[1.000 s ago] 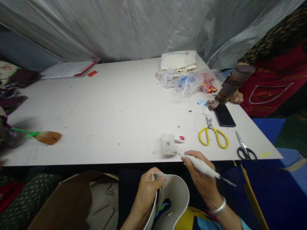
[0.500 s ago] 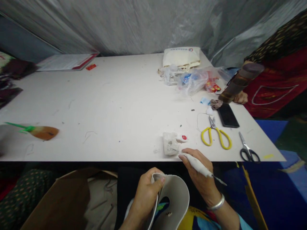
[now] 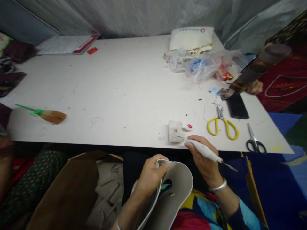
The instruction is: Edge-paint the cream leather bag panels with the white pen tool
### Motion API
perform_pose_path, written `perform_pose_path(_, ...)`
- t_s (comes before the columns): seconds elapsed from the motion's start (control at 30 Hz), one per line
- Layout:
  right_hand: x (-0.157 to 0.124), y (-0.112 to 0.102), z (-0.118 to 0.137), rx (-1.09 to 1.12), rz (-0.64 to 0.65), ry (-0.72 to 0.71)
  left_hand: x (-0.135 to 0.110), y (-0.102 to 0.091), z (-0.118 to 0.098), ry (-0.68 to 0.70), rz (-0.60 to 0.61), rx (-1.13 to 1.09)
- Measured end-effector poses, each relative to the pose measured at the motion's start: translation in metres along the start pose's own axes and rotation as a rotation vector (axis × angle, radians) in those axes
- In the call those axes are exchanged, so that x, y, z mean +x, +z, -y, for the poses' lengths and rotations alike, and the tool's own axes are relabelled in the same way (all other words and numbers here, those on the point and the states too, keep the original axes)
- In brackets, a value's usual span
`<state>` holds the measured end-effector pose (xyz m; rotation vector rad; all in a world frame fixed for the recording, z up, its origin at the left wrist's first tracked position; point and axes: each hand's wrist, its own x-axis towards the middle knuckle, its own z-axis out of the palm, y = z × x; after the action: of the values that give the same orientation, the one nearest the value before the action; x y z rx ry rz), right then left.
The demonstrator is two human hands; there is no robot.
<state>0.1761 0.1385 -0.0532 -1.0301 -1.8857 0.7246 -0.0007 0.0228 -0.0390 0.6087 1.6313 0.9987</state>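
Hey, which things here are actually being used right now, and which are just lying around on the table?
In use: left hand pinching the curved white sheet; right hand holding the white-handled tool, tip at the white lump.
Lying about: yellow scissors, black scissors, phone, plastic bags, cloth bag, brush.

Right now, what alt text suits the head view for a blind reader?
Left hand grips a curved white sheet; right hand holds a white pen-like tool at a small white lump on the table, yellow scissors nearby.
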Motion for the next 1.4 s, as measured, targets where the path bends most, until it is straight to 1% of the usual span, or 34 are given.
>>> perform_pose_path(0.07, -0.004, -0.005, 0.004, 0.113, 0.027, 0.071, -0.002, 0.001, -0.002, -0.001, -0.004, 0.024)
perform_pose_path(0.2, -0.014, -0.009, 0.009, 0.464, 0.247, 0.310, -0.005, 0.006, -0.005, -0.006, 0.031, 0.071)
perform_pose_path(0.27, -0.019, -0.007, 0.008, 0.542, 0.313, 0.384, -0.007, 0.009, -0.006, -0.012, 0.049, 0.086)
perform_pose_path(0.33, -0.022, -0.005, 0.006, 0.558, 0.343, 0.409, -0.008, 0.011, -0.006, -0.005, 0.056, 0.094)
perform_pose_path(0.43, -0.024, -0.006, 0.005, 0.542, 0.355, 0.410, -0.010, 0.013, -0.007, 0.010, 0.059, 0.098)
perform_pose_path(0.6, -0.018, -0.013, 0.007, 0.489, 0.400, 0.356, -0.010, 0.016, -0.007, 0.024, 0.060, 0.108)
perform_pose_path(0.7, -0.010, -0.018, 0.009, 0.442, 0.467, 0.295, -0.011, 0.019, -0.006, 0.015, 0.075, 0.110)
perform_pose_path(0.83, 0.003, -0.022, 0.013, 0.398, 0.600, 0.230, -0.013, 0.025, -0.005, -0.013, 0.086, 0.088)
perform_pose_path(0.97, 0.012, -0.023, 0.015, 0.353, 0.690, 0.230, -0.012, 0.031, -0.001, -0.039, 0.117, 0.045)
perform_pose_path(1.07, 0.010, -0.019, 0.012, 0.402, 0.736, 0.275, -0.008, 0.033, 0.002, -0.049, 0.149, -0.002)
perform_pose_path(1.13, 0.004, -0.014, 0.009, 0.458, 0.685, 0.331, -0.006, 0.032, 0.003, -0.067, 0.156, -0.044)
perform_pose_path(1.17, 0.000, -0.012, 0.007, 0.478, 0.625, 0.354, -0.005, 0.031, 0.004, -0.081, 0.153, -0.068)
perform_pose_path(1.23, -0.008, -0.007, 0.004, 0.483, 0.430, 0.388, -0.003, 0.027, 0.007, -0.108, 0.135, -0.117)
perform_pose_path(1.3, -0.012, -0.004, 0.001, 0.426, 0.177, 0.384, -0.001, 0.023, 0.008, -0.120, 0.099, -0.154)
perform_pose_path(1.33, -0.012, -0.004, 0.000, 0.374, 0.056, 0.363, 0.000, 0.021, 0.009, -0.118, 0.075, -0.166)
perform_pose_path(1.37, -0.011, -0.003, 0.000, 0.317, -0.039, 0.330, 0.001, 0.018, 0.009, -0.113, 0.049, -0.175)
perform_pose_path(1.4, -0.009, -0.003, -0.001, 0.268, -0.098, 0.289, 0.002, 0.016, 0.009, -0.108, 0.021, -0.184)
